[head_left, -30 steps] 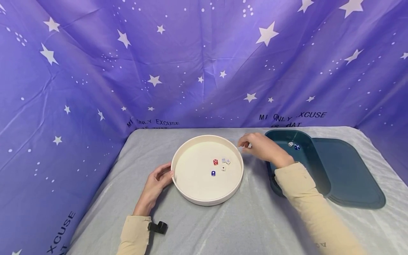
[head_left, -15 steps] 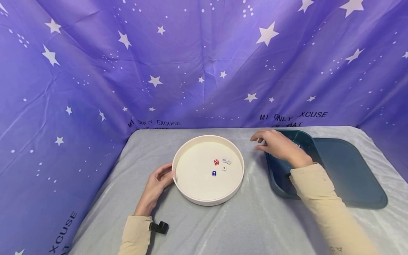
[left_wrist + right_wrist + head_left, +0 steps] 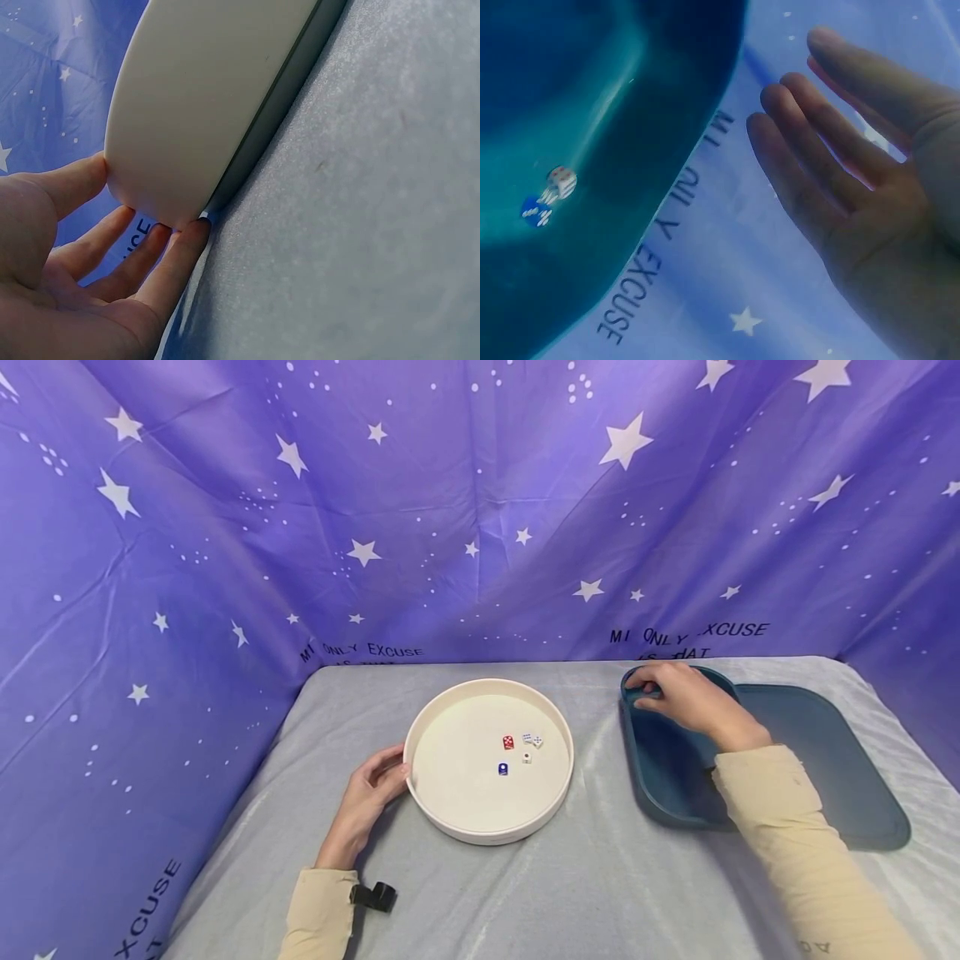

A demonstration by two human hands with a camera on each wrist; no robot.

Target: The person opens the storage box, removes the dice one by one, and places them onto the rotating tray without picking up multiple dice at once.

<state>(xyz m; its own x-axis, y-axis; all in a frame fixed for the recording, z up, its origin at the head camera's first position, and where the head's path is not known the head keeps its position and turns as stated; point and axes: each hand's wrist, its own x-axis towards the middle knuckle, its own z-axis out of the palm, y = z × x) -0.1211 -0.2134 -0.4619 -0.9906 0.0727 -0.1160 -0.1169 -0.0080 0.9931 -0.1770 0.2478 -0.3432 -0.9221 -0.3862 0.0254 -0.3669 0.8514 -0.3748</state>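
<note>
A round cream tray [image 3: 450,793] lies on the table with a red die [image 3: 508,742], a blue die [image 3: 503,769] and three white dice [image 3: 527,758] toward its right side. My left hand [image 3: 369,789] rests at the tray's left side, thumb at the rim and fingertips touching the outer wall. My right hand [image 3: 686,697] hovers over the far left corner of a teal bin [image 3: 652,793], its fingers loosely extended with nothing held. Inside that bin, the right wrist view shows a white die [image 3: 562,181] beside another blue die [image 3: 536,212]; in the head view the hand hides them.
A flat teal lid [image 3: 832,760] lies against the bin's right side. Grey cloth [image 3: 570,893] covers the table, and a purple star-printed curtain [image 3: 450,593] hangs along its back and sides. My left wrist wears a black strap mount [image 3: 373,896].
My right hand has moved right, from beside the tray's right rim to over the bin. The left hand, the tray and its dice have stayed in place.
</note>
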